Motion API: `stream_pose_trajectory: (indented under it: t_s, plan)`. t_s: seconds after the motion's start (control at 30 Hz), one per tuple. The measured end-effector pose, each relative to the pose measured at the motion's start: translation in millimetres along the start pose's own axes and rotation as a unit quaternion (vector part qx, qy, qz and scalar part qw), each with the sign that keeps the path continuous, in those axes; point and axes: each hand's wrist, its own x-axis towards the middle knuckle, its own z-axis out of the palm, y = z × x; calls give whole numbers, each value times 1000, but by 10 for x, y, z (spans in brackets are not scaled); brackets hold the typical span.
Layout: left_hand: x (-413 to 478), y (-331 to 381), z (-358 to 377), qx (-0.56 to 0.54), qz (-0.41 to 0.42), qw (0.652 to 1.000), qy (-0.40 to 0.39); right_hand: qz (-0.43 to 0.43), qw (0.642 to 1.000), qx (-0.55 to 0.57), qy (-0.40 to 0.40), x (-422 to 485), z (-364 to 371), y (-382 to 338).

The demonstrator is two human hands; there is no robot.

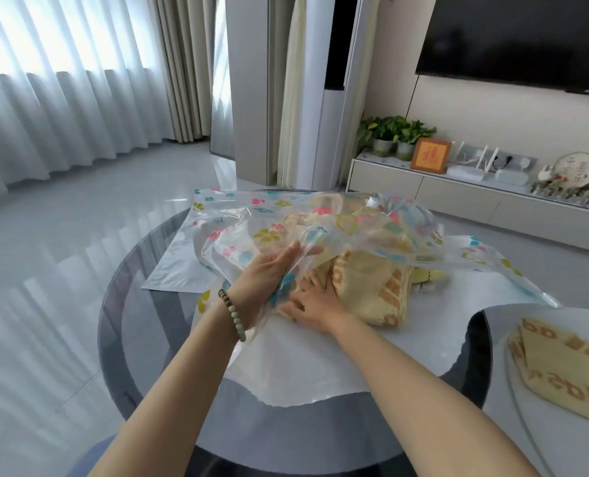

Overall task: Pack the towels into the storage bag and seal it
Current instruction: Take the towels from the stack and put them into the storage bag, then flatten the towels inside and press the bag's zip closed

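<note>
A clear storage bag (320, 218) printed with coloured flowers lies across the round glass table (120, 304). My left hand (269, 280), with a bead bracelet at the wrist, holds up the bag's upper sheet at the opening. My right hand (313, 308) lies flat with spread fingers against a folded yellow towel (368, 287) with orange letters, at the bag's mouth under the lifted sheet. More yellow fabric shows through the plastic farther inside. Another folded yellow towel (568, 366) lies on a white surface at the lower right.
The bag's white lower sheet (303, 370) spreads toward me over the table. A low TV cabinet (458, 194) with plants and ornaments runs along the right wall. Grey tiled floor (62, 253) and curtains are to the left.
</note>
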Motion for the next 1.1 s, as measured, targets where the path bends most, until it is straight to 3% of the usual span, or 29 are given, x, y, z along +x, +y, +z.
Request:
stream_pose_trajectory:
  t_s: [0.13, 0.27, 0.47, 0.63, 0.77, 0.83, 0.9, 1.0, 1.1]
  plan:
    - [9, 32, 37, 33, 24, 999, 14, -42, 999, 4, 13, -86, -8, 10]
    - [27, -1, -12, 120, 41, 988, 88, -121, 992, 10, 44, -538, -115, 215]
    - [54, 11, 140, 398, 150, 890, 166, -98, 991, 53, 71, -1551, -399, 688]
    - [71, 151, 899, 477, 319, 811, 109, -31, 979, 114, 167, -2483, -556, 1143]
    - [188, 30, 1818, 453, 335, 826, 16, 66, 964, 153, 207, -3120, -585, 1688]
    - [268, -198, 2332, 435, 319, 841, -42, 139, 940, 209, 231, -3335, -569, 2037]
    - [353, -519, 2816, 425, 275, 857, -97, 235, 892, 276, 271, -3527, -523, 2407]
    - [534, -1033, 3361, 401, 127, 892, -164, 388, 783, 353, 334, -3801, -470, 2881]
    - [751, -1435, 3702, 364, -34, 914, -177, 483, 683, 451, 311, -3955, -393, 3192]
